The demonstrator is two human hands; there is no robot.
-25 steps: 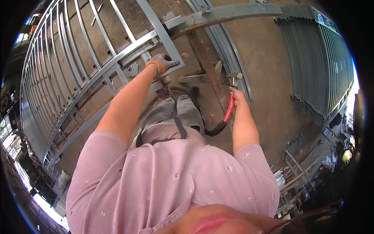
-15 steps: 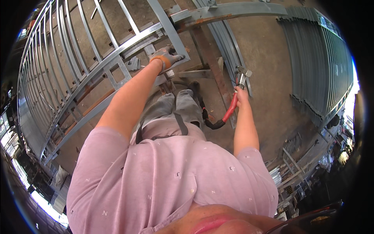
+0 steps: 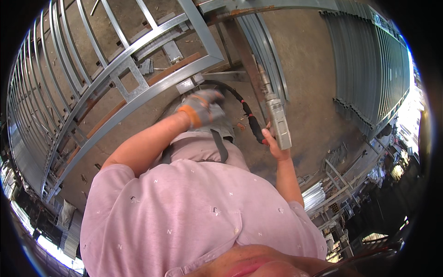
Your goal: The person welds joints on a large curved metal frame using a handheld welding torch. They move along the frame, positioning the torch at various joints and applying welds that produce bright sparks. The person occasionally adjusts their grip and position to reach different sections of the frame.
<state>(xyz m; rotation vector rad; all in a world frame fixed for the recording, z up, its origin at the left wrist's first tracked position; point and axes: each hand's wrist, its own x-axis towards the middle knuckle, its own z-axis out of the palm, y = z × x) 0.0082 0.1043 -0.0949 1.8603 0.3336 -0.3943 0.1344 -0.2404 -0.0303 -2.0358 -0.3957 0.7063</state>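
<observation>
My right hand (image 3: pixel 278 147), bare, is wrapped round the grip of a silver welding gun (image 3: pixel 279 122). The gun's narrow nozzle points away from me, up and slightly left. A black hose with red bands (image 3: pixel 247 111) curves from it toward my legs. Over my lap hangs my left hand (image 3: pixel 203 108) in a grey and orange glove, its fingers smeared by motion. Just beyond that hand is the near corner of a galvanized steel frame (image 3: pixel 210 51), apart from it. A square plate with an opening (image 3: pixel 129 81) sits between two of the frame's rails.
Long bars of the barred steel panel (image 3: pixel 69 55) spread across the left. A rusty beam (image 3: pixel 244 51) and grey metal channels (image 3: pixel 267 55) run away from me in the middle. On the right stands a stack of corrugated metal sheets (image 3: pixel 362 69). Scrap and metal stock (image 3: pixel 337 184) lie at lower right.
My left hand has let go of the frame corner and drawn back over my lap. My right hand has brought the welding gun closer and turned it nozzle-away.
</observation>
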